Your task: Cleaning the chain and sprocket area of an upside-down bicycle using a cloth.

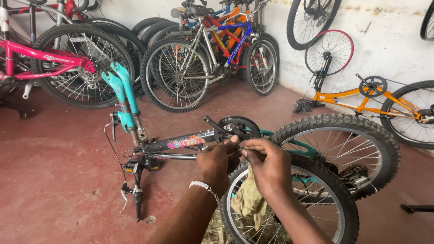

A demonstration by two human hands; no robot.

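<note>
Head view, looking down: an upturned bicycle (181, 143) with a dark painted frame and teal fork (121, 97) lies on the red floor (54, 171) just beyond the person's two hands, its knobby rear wheel (343, 149) to the right of them. A loose wheel (289, 203) stands directly beneath the hands, its tyre curving under the right wrist, with a crumpled pale cloth (248, 203) hanging behind its spokes just below the right hand. Farther off, past the fork, a row of parked bicycles (203, 58) leans against the white wall (389, 40), a pink bicycle (40, 58) well to the left of the hands and an orange bicycle (375, 97) well to the right. The left hand (218, 163), a beaded white bracelet (203, 186) on its wrist, is curled closed, its fingertips meeting those of the right. The right hand (267, 166) is likewise closed, thumb and fingers pinching a thin metal rod (238, 150), possibly a spoke or cable end, that runs between both hands. Both hands touch at the fingertips, just in front of the black chainring guard (242, 126) and crank arm (214, 125). A brake lever (124, 193) dangles by the handlebar, to the left of the left forearm.
</note>
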